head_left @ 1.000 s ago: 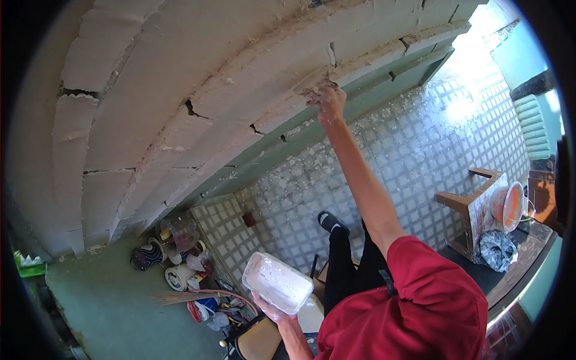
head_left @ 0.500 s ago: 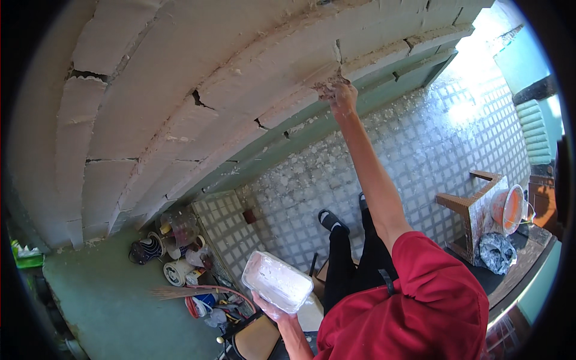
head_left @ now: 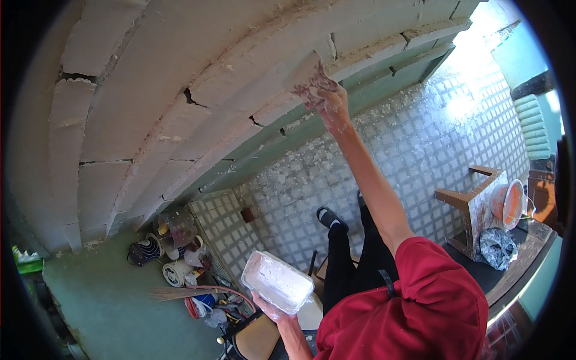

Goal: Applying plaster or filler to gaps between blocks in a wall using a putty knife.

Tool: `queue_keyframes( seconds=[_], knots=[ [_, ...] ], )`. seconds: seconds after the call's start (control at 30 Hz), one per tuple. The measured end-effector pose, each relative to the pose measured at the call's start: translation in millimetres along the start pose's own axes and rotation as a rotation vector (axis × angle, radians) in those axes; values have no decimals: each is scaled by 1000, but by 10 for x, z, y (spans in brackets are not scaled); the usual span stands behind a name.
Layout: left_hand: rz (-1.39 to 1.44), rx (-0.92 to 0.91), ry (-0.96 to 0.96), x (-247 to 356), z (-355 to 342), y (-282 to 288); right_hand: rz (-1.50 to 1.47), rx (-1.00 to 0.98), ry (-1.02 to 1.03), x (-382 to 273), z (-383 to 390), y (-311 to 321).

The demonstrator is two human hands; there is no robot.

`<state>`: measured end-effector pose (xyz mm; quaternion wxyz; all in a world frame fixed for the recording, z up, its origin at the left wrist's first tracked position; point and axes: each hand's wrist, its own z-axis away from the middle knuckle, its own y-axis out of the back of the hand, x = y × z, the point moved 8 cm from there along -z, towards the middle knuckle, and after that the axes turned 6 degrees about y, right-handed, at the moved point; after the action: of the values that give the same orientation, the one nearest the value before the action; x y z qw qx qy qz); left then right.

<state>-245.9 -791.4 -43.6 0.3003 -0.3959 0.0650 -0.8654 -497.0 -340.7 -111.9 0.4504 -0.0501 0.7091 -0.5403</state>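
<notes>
My right hand (head_left: 331, 107) is raised at the end of a stretched arm, its fingers closed round a putty knife (head_left: 312, 78) smeared with plaster. The wide blade lies at the surface of the pale stepped panels (head_left: 252, 84) overhead, close to a joint; whether it presses on them I cannot tell. Low in front of me, my left hand (head_left: 273, 309) grips the near side of a white rectangular plastic tub (head_left: 277, 282). Whitish paste coats the inside of the tub. Dark gaps and rough seams run between the panels.
A brown stool (head_left: 474, 201) stands on its side at the right, beside an orange bucket (head_left: 510, 204) and a crumpled plastic bag (head_left: 498, 248). Buckets (head_left: 177, 273), a broom (head_left: 180, 292) and bags crowd the lower left. A chair (head_left: 258, 339) is near my left arm. Splatters dot the tiled floor (head_left: 384, 150).
My right hand and the putty knife have shifted left, and the blade now shows its face more fully. The view has turned slightly. My left hand and the tub stay put.
</notes>
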Motion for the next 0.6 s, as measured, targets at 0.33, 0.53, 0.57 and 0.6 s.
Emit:
queue_keyframes(
  seconds=[0.33, 0.53, 0.57, 0.6],
  knots=[
    [-37, 52, 0, 119, -79, 180, 1394, -121, 1011, -285, 358, -476],
    [-42, 74, -7, 261, -200, 332, 1477, -172, 1195, -17, 210, -630],
    [-36, 75, 5, 275, -231, 381, 1477, -171, 1227, 9, 221, -683],
    [-33, 70, 6, 295, -263, 425, 1478, -172, 1233, 53, 216, -739]
  ],
)
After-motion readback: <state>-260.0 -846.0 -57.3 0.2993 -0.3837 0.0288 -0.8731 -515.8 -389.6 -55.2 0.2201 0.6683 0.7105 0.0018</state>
